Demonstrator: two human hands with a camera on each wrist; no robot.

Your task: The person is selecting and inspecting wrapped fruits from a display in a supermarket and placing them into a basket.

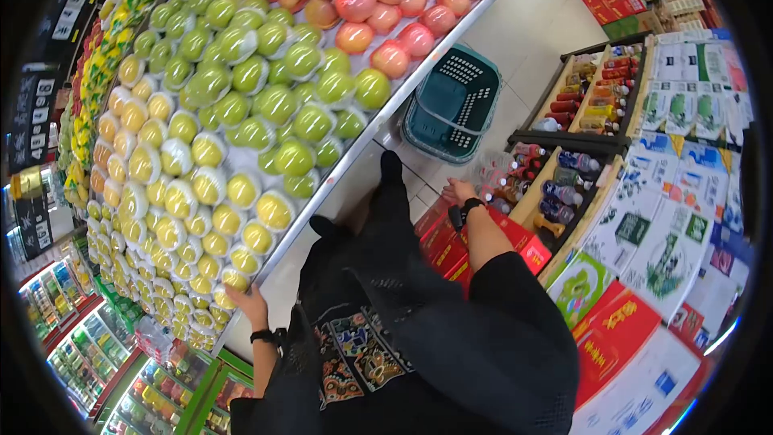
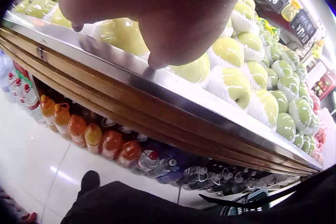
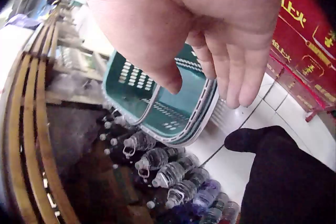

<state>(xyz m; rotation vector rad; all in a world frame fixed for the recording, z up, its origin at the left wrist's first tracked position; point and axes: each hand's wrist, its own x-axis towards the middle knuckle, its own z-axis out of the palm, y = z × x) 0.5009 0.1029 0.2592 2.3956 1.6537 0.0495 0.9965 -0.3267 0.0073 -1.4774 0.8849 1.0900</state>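
My left hand [image 1: 250, 306] is at the near edge of the sloping fruit stand, beside yellow fruit [image 1: 209, 185] in white foam nets and clear film. In the left wrist view, fingertips of the left hand [image 2: 157, 14] reach the metal rim [image 2: 131, 74], with a yellow-green fruit [image 2: 123, 35] showing between them. The right hand [image 1: 460, 192] hangs at my side with relaxed fingers and nothing in it. Seen from the right wrist, the right hand [image 3: 184, 24] overlaps a green shopping basket [image 3: 126, 85] standing beyond it on the floor.
Green fruit [image 1: 298, 157] and red fruit [image 1: 354, 2] lie farther along the stand. Bottles [image 2: 113, 145] line the floor beneath it. To the right stand red cartons [image 1: 443, 246], drink racks [image 1: 555, 185] and stacked white boxes [image 1: 668, 234]. Pale tiles [image 1: 515, 44] form the aisle.
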